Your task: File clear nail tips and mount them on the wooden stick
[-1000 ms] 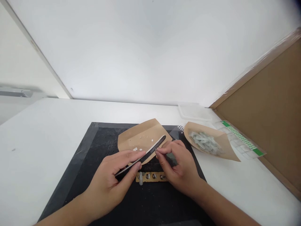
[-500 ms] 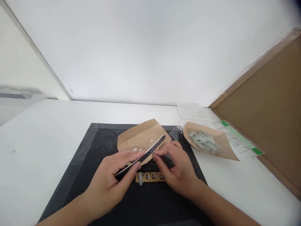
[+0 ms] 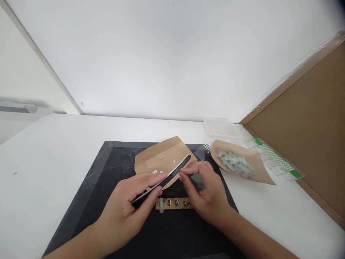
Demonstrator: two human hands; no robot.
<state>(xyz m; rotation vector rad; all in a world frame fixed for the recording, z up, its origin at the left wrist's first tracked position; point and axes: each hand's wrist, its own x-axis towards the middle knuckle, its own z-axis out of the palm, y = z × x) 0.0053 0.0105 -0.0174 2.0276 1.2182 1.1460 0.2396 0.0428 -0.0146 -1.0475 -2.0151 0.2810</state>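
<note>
My left hand is closed around the lower end of a nail file, which has a dark face and a white edge and slants up to the right. My right hand pinches a tiny piece, apparently a nail tip, against the file's dark face near its upper end; the fingers mostly hide it. Below the hands lies a brown strip with several round metal spots. One clear nail tip stands on its left end, and my right hand covers its right end.
Behind the file lies a brown paper tray with white bits in it. Another paper tray at right holds a pile of clear nail tips. Beyond are a green-marked clear sheet and a clear lid. A black mat covers the work area.
My right hand has slid slightly up and to the right along the file. The left hand and the file stay nearly still.
</note>
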